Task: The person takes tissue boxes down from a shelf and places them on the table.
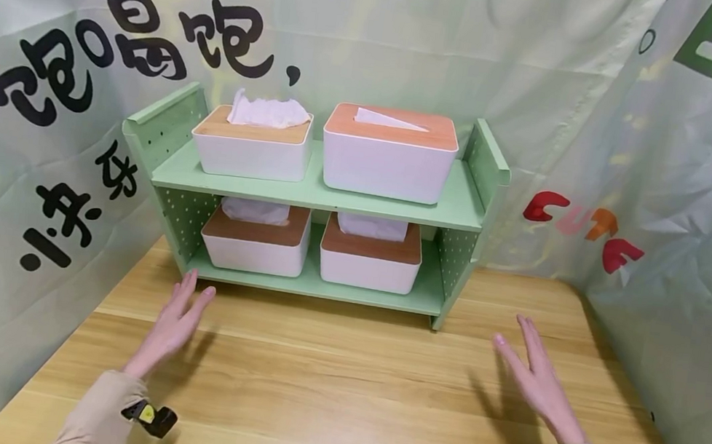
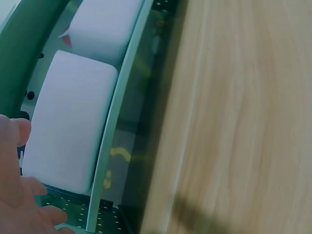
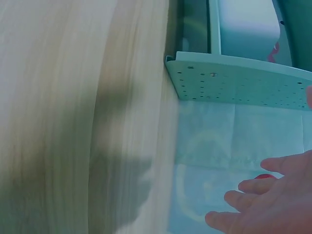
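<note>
A green two-tier shelf [image 1: 319, 199] stands on the table, bearing tissue boxes with wood-look lids. On its upper tier are a low white box [image 1: 254, 159] at the left and a taller one [image 1: 388, 168] at the right. Two more boxes, left [image 1: 253, 256] and right [image 1: 368, 272], sit on the lower tier. My left hand [image 1: 173, 326] hovers near the shelf's front left corner, fingers extended and holding nothing. Right of the shelf, my right hand [image 1: 540, 386] is spread above the table, also holding nothing. In the right wrist view the shelf's perforated side panel [image 3: 234, 80] shows.
The wooden table [image 1: 337, 388] spreads in front of the shelf. A pale printed cloth [image 1: 402, 51] hangs behind and along both sides, close to the shelf's back. Tissue sticks out of the lids, such as the tissue [image 1: 269, 112] on the upper left.
</note>
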### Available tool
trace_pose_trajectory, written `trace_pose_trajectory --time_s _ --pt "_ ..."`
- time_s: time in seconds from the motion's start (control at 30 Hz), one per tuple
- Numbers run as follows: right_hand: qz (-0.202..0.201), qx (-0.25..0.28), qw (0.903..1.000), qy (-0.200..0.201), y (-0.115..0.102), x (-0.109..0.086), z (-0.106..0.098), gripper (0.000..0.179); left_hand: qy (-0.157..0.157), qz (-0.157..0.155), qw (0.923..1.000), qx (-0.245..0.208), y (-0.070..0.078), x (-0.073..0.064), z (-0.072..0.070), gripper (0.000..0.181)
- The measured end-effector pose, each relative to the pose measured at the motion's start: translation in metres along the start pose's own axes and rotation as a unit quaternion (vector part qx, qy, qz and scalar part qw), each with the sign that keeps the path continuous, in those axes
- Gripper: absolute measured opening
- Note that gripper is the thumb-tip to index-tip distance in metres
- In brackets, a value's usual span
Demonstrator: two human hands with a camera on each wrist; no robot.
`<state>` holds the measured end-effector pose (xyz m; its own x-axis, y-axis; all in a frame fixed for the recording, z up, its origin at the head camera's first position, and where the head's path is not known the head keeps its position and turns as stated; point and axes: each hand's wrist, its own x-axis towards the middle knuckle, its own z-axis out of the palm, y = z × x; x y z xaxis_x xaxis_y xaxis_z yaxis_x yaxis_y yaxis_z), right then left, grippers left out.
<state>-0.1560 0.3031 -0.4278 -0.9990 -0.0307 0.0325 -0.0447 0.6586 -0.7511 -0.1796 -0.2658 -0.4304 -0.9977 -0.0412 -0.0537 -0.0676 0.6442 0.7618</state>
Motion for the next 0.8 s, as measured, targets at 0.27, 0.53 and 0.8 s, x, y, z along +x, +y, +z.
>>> trace_pose_trajectory --time_s 0.27,0.53,0.8 --pt "0.032 0.069 0.9970 -0.017 0.000 -0.001 -0.004 0.078 -0.003 -0.046 0.9963 -0.072 0.007 -0.002 -0.007 0.080" --pt "0.027 0.131 0.9907 -0.021 -0.004 -0.001 -0.008 0.075 0.027 -0.053 0.9851 -0.161 0.012 -0.001 -0.011 0.080" --pt "0.025 0.171 0.9848 -0.012 -0.007 0.001 -0.009 0.076 0.051 -0.100 0.9593 -0.259 0.015 -0.001 -0.016 0.083"
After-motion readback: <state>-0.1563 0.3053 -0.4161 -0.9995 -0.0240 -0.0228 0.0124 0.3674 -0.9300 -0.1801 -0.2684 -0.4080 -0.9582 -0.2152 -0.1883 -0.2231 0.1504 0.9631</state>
